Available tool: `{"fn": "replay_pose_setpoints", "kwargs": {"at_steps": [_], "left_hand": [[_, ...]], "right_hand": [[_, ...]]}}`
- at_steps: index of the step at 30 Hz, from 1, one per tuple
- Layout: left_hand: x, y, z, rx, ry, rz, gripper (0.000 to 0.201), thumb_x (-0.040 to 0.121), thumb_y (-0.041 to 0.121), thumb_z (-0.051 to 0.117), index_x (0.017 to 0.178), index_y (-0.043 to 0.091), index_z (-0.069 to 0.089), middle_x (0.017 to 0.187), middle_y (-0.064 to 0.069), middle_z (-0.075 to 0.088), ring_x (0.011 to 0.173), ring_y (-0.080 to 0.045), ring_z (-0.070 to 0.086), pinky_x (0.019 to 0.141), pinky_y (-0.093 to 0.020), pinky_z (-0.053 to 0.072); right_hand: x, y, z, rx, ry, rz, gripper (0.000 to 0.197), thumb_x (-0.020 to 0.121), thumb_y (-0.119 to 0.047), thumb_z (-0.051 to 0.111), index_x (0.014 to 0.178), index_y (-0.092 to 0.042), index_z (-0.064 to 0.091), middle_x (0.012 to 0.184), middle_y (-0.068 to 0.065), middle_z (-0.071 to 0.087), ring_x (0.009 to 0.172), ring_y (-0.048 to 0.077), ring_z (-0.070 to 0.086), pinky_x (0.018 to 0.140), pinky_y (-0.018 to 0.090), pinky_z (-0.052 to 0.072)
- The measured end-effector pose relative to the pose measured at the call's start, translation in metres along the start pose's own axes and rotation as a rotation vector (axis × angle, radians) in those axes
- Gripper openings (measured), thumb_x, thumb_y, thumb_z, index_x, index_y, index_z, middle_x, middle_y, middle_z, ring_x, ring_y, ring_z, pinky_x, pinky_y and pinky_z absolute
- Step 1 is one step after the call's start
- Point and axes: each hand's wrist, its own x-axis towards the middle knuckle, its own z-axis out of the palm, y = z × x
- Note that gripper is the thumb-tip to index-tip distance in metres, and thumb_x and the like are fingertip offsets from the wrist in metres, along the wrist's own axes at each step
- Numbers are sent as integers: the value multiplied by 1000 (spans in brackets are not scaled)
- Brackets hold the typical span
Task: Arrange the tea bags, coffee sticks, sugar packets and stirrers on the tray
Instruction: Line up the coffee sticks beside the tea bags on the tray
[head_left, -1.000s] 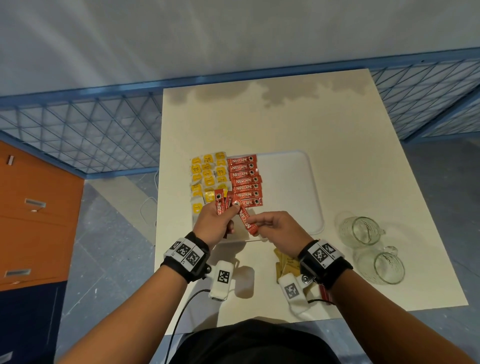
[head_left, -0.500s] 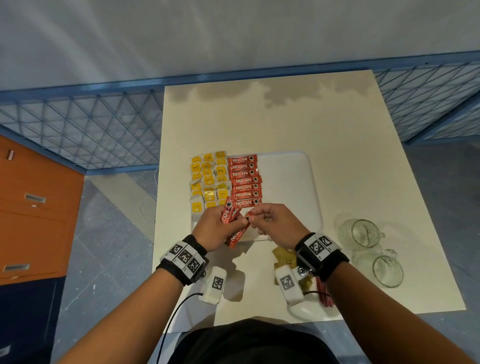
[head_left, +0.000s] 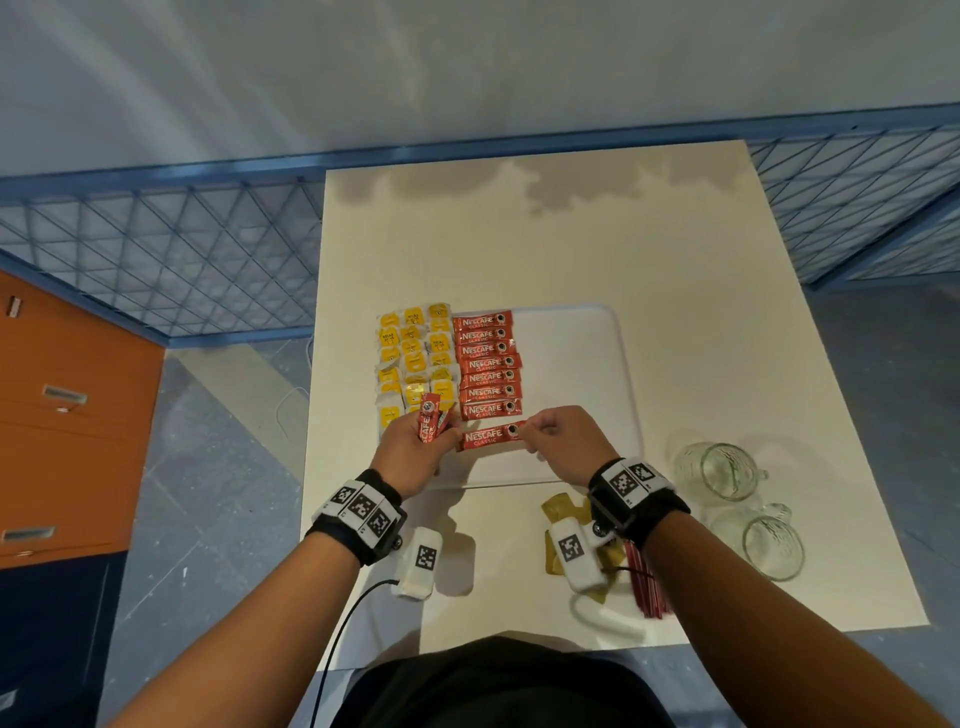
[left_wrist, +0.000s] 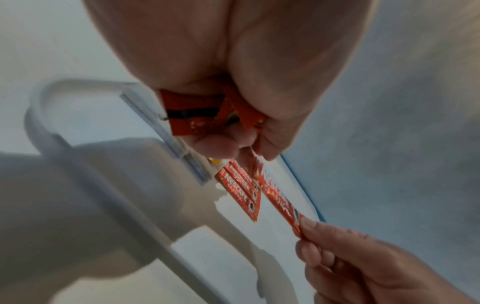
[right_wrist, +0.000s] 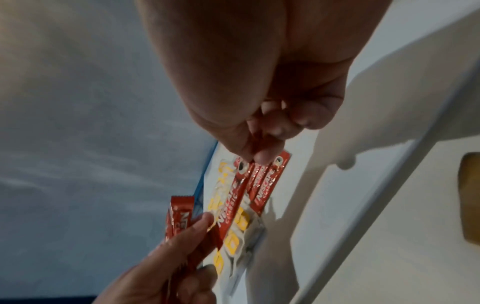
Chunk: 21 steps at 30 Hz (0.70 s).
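A white tray (head_left: 582, 374) lies on the cream table. Yellow tea bags (head_left: 415, 358) fill its left side, with a column of red coffee sticks (head_left: 485, 364) beside them. My right hand (head_left: 563, 439) pinches the right end of one coffee stick (head_left: 488, 437), held level just below that column; the same stick (left_wrist: 279, 198) (right_wrist: 231, 207) shows in both wrist views. My left hand (head_left: 410, 447) grips a small bunch of coffee sticks (head_left: 431, 423) upright and touches the left end of the level stick. Brown sugar packets (head_left: 558, 512) and red stirrers (head_left: 644, 582) lie on the table near my right wrist.
Two clear glass mugs (head_left: 722, 470) (head_left: 771, 545) stand right of the tray. The right half of the tray is bare. A blue mesh fence (head_left: 156, 270) runs behind the table and an orange cabinet (head_left: 62, 415) stands at the left.
My right hand has drawn one coffee stick out of the left hand's bunch, turned it level and moved it down below the column on the tray. The left hand stays beside it.
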Motion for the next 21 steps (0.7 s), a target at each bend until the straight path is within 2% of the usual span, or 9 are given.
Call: {"fn": "replay_pose_setpoints", "kwargs": {"at_steps": [3, 6, 9, 14, 18, 21], "left_hand": [[3, -7, -2, -16, 7, -109, 22, 95, 23, 69, 85, 4, 66, 68, -8, 59, 48, -17, 52, 45, -27, 45], [3, -17, -3, -125, -48, -224, 25, 96, 29, 67, 80, 11, 60, 65, -6, 53, 46, -19, 48, 48, -28, 42], [1, -20, -4, -168, -64, -270, 26, 97, 29, 66, 81, 11, 58, 64, -4, 55, 47, -21, 51, 50, -29, 42], [-2, -21, -5, -233, -70, -276, 17, 97, 23, 66, 89, 8, 63, 69, -6, 57, 53, -19, 53, 57, -33, 52], [-2, -22, -5, -259, -85, -286, 15, 95, 17, 68, 101, 4, 68, 73, -7, 59, 62, -21, 56, 68, -42, 57], [-4, -22, -6, -325, -113, -310, 8, 95, 8, 64, 103, 9, 67, 78, -9, 59, 64, -20, 58, 64, -38, 58]], "right_hand": [[11, 5, -2, -25, 18, 61, 30, 91, -46, 63, 73, -24, 75, 74, -5, 74, 76, 24, 72, 80, 47, 61], [18, 2, 1, -39, 56, 101, 31, 95, -39, 64, 70, -23, 74, 74, -5, 74, 77, 23, 72, 81, 42, 61], [23, -2, 7, -51, 75, 141, 33, 95, -39, 65, 68, -23, 73, 74, -6, 75, 76, 24, 72, 77, 38, 60], [28, -5, 18, -48, 108, 185, 33, 97, -39, 66, 71, -21, 74, 77, -7, 74, 76, 18, 70, 70, 29, 52], [29, -5, 22, -67, 119, 170, 31, 98, -39, 65, 75, -20, 75, 77, -8, 74, 75, 17, 69, 60, 23, 44], [29, -3, 22, -93, 136, 153, 30, 97, -40, 65, 77, -19, 73, 77, -7, 74, 74, 15, 69, 60, 24, 45]]}}
